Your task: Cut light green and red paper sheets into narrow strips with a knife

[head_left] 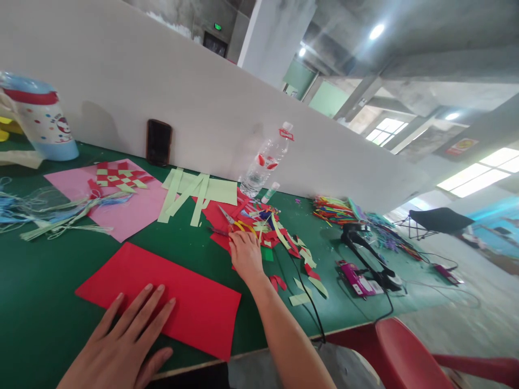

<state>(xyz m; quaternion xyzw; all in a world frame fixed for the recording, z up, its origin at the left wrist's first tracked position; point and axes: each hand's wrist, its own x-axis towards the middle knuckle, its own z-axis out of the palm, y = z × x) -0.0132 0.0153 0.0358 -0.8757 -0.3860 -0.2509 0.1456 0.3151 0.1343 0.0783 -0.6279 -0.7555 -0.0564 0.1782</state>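
My left hand (pixel 125 335) lies flat with spread fingers on a sheet of red paper (pixel 190 294) near the table's front edge. Further off, my right hand (pixel 246 253) is among paper scraps, its fingers curled down. A dark, narrow tool (pixel 219 231) pokes out to the left from under those fingers; its kind is hidden. Just beyond them are scissors (pixel 230 217) with yellow handles, blades pointing away to the left. Red paper (pixel 214 216) lies beneath the scissors. Pale green strips (pixel 198 200) rest on a pale green sheet (pixel 225 190) behind.
Pink paper (pixel 121 227) bears a red and green woven piece (pixel 121 177). A phone (pixel 158 142), a water bottle (pixel 265 162), a glue stick (pixel 270 193) and a flask (pixel 44 119) line the partition. At right are a black head strap (pixel 371 259), a purple device (pixel 357 278) and a cable (pixel 310 300).
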